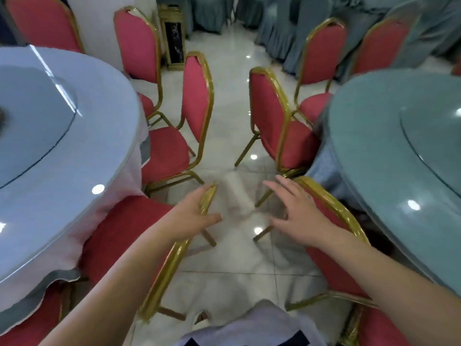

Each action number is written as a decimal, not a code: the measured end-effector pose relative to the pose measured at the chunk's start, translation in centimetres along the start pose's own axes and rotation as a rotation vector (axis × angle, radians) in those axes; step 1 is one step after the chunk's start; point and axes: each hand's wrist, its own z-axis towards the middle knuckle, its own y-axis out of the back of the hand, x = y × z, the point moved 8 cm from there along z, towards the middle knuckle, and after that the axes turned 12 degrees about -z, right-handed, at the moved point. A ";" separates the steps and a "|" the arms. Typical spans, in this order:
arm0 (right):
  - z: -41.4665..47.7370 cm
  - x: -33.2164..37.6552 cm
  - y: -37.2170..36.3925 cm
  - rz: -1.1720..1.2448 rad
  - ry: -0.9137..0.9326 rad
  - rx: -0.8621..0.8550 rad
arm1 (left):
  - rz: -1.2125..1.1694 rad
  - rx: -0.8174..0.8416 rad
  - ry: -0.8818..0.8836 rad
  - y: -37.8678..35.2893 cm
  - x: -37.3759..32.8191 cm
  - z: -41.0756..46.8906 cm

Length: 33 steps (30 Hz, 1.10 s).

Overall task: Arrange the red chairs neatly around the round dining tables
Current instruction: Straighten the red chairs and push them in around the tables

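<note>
left grip clasps left chair (gold top rail); right grip spread against right chair.

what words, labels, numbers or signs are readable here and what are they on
Nothing here reads as text.
gold stand: pale marks on its dark panel, too blurred to tell if they are writing.
red chairs, round tables, floor: no labels or numbers show.
</note>
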 end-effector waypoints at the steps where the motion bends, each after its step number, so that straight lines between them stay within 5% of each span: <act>1: -1.1 -1.5 1.2 0.018 -0.038 -0.054 | 0.000 -0.001 -0.027 -0.8 -1.7 1.2; 8: -6.8 -11.8 3.8 0.192 -0.247 -0.211 | 0.006 0.061 -0.153 -8.1 -9.0 7.5; 19: -8.3 -22.8 0.5 0.434 -0.347 -0.186 | 0.041 0.073 -0.056 -16.1 -9.8 14.4; 33: 7.3 -28.2 5.4 0.419 -0.426 -0.219 | -0.178 -0.108 0.080 -8.1 -15.6 40.5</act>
